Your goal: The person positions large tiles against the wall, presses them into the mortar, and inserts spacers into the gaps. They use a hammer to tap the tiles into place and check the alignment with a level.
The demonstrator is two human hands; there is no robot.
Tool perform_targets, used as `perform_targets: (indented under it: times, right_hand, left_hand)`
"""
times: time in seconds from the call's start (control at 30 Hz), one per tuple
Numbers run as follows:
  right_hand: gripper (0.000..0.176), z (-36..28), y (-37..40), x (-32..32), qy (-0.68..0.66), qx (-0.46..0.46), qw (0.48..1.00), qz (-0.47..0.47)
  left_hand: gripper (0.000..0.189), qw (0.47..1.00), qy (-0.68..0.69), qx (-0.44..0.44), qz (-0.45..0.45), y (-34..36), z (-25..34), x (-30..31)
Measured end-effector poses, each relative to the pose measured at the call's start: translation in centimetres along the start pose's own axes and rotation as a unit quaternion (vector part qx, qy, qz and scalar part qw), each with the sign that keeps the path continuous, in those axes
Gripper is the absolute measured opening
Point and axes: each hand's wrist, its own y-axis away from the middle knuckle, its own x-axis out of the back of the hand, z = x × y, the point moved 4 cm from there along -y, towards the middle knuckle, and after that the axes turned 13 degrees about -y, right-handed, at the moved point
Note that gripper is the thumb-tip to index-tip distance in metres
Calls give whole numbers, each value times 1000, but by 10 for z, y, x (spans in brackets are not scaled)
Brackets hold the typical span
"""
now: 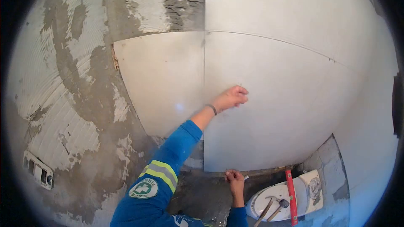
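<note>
My left hand (pixel 230 98) is in front of a large pale wall tile (pixel 269 101), its fingers curled together. Whether they pinch something small cannot be made out. Lower down, my right hand (pixel 235 180) is by the bottom edge of that same tile, thumb and fingertips pressed together; what they hold, if anything, is too small to name. A small white piece (pixel 246 178) shows just right of it. A narrower tile (pixel 164 75) adjoins on the left, and another large tile (pixel 286 4) sits above, with thin joints between them.
Bare wall (pixel 84 101) with ridged adhesive spreads across the left, with an electrical box (pixel 38 170) low down. At lower right stands a white toilet (pixel 259 197), bearing a red spirit level (pixel 291 197), a claw hammer (pixel 266 210) and a mallet (pixel 283 204).
</note>
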Motion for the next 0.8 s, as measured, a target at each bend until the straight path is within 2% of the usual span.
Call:
perform_targets:
  times: [0.07, 0.2, 0.27, 0.3, 0.37, 0.4, 0.47, 0.57, 0.73, 0.8]
  right_hand:
    - [11, -9, 10, -6, -65, -12, 997, 35]
    - [10, -27, 21, -12, -41, -18, 997, 63]
    - [15, -31, 23, -13, -5, 0, 997, 74]
    - [15, -32, 24, -16, 1, 4, 997, 75]
    - [10, -37, 24, -24, -10, -1, 998, 67]
    - [10, -39, 21, -27, -1, 5, 998, 66]
    - [11, -30, 19, -32, 58, -12, 996, 62]
    - [11, -23, 19, -40, 104, -8, 994, 21]
    - [11, -28, 31, -60, 98, -47, 992, 59]
    - [11, -27, 34, -61, 97, -56, 991, 69]
  left_hand:
    - [39, 986, -129, -55, -90, 11, 20, -13]
    - [41, 999, -19, -16, -24, 5, 8, -1]
    - [43, 987, -91, -108, -82, 12, 14, -9]
    - [43, 986, -87, -114, -80, 11, 14, -4]
    - [45, 997, -45, -16, -52, 7, 9, 8]
    - [45, 998, -40, -24, -47, 5, 13, 10]
    - [46, 979, -109, -138, -101, 17, 31, 3]
    - [46, 976, -106, -162, -99, 30, 45, 8]
    - [44, 969, -63, -193, -144, 30, 57, 24]
    - [42, 952, -98, -247, -150, 27, 73, 30]
